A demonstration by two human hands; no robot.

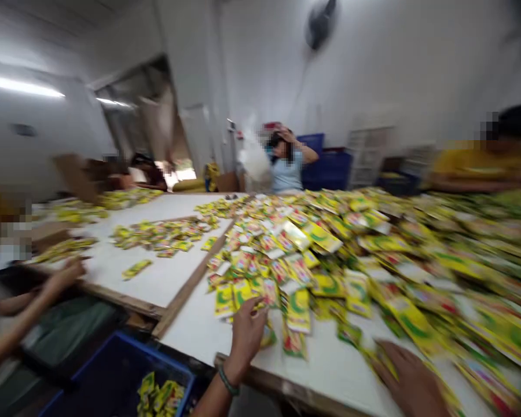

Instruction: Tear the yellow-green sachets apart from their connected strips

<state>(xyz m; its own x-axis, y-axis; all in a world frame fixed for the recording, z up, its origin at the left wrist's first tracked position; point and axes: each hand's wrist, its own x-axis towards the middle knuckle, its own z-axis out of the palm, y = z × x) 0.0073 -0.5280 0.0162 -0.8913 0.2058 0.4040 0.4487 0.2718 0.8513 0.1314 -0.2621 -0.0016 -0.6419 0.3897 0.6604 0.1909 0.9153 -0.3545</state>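
Observation:
My left hand point(248, 327), with a dark green bracelet on its wrist, is at the near edge of the pile with its fingers curled. A small yellow-green packet point(267, 336) shows right beside it, and whether the fingers grip anything is hidden. At the lower right, my right hand point(410, 376) is closed around a slim yellow packet point(387, 360), blurred by motion. Before both hands spreads a large heap of yellow, green and red sachets point(321, 284) on the white tabletop point(191, 324).
A wooden strip point(195, 284) divides the tabletop; smaller sachet piles point(160, 234) lie left of it. A blue crate point(113, 370) with several sachets stands below the edge. A co-worker's arm point(39, 307) reaches in at left. Other people point(286, 168) sit across the table and at right.

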